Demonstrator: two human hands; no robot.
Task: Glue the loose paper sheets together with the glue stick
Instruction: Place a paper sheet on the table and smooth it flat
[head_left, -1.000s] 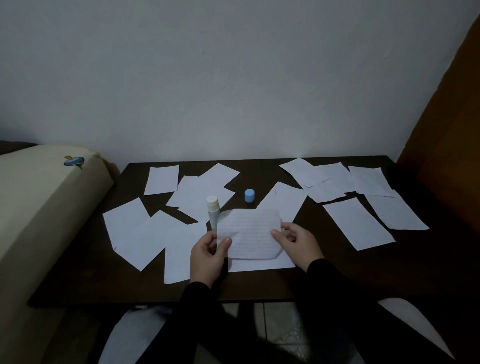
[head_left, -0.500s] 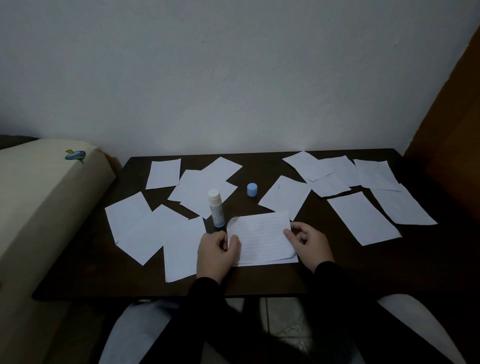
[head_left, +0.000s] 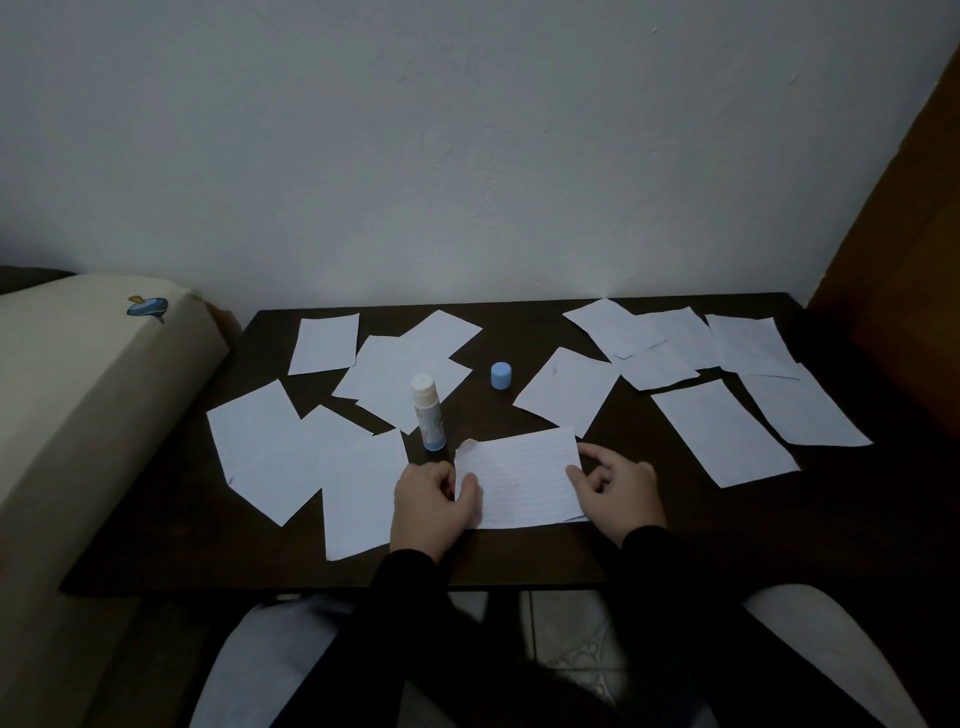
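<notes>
Right at the near middle of the dark table (head_left: 519, 561) lies a lined sheet (head_left: 519, 478), flat over another sheet whose edge peeps out at its lower right; its far-left corner curls up. The left hand (head_left: 431, 506) grips the sheet's left edge, thumb on top and fingers curled. The right hand (head_left: 618, 491) rests at the right edge, fingers bent and touching the paper, though whether it pinches is hard to tell. Just beyond the curled corner the glue stick (head_left: 427, 413) stands upright, uncapped. Its blue cap (head_left: 501, 375) sits farther back. Loose sheets (head_left: 722, 431) lie scattered to both sides.
</notes>
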